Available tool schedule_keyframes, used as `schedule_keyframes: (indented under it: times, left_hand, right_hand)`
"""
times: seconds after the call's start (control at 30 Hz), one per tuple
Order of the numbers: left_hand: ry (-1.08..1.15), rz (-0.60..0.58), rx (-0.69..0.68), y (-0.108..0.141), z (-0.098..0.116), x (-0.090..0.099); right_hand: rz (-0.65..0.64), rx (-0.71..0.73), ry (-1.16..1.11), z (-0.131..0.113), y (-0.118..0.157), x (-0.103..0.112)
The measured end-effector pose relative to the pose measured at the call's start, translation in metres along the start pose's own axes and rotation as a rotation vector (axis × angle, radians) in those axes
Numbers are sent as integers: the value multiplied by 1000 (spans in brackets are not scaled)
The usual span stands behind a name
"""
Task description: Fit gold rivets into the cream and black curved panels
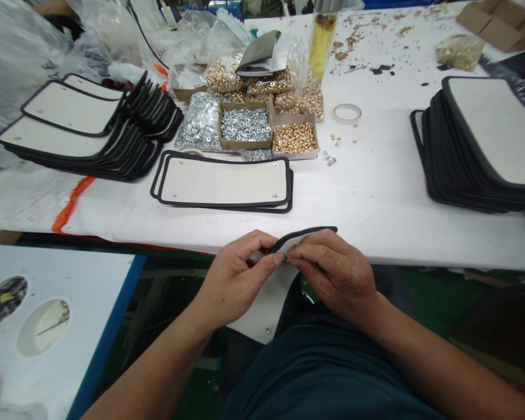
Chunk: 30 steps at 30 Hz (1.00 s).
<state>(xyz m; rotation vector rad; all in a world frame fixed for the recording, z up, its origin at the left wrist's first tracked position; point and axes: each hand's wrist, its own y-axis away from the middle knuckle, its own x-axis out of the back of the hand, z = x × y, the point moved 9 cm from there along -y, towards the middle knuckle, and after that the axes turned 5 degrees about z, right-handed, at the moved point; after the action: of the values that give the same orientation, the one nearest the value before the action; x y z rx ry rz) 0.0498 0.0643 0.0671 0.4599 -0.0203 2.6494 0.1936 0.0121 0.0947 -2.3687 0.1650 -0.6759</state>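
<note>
Both hands meet at the table's front edge around one black-edged, pale panel, which bends upward between them and hangs down toward the lap. My left hand grips its edge, thumb on the pale face. My right hand holds the other side, with thumb and forefinger pinched at a tiny metal piece beside the left thumb. A metal fastener shows in the panel's lower part. Just beyond the hands lie similar panels with fasteners at the corners.
Panel stacks stand at the left and right. Behind the middle panels are a box of silver rings, a box of gold pieces, filled bags, a tape roll and a yellow bottle. A white board is at lower left.
</note>
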Motion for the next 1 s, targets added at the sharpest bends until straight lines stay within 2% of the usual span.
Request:
schedule_keyframes:
  times: [0.17,0.3,0.37,0.47,0.83,1.0]
  left_hand:
    - [-138,37,-158,3,17,-1]
    - [-189,76,-263,8,27,-2]
    - [-214,108,-312,11,30,-1]
    - [-244,147,-386,17,34,0]
    - [-259,221,-614,39,47,-2]
    - [-269,184,-679,49,47,-6]
  right_hand:
    - [-3,11,53,-1,1,2]
    - [120,-11,123,5,4,14]
    - [88,-11,168,7,5,12]
    - [-25,38,177,7,6,4]
    - [31,208,183,-15,11,7]
    - [-57,222,176,-13,10,6]
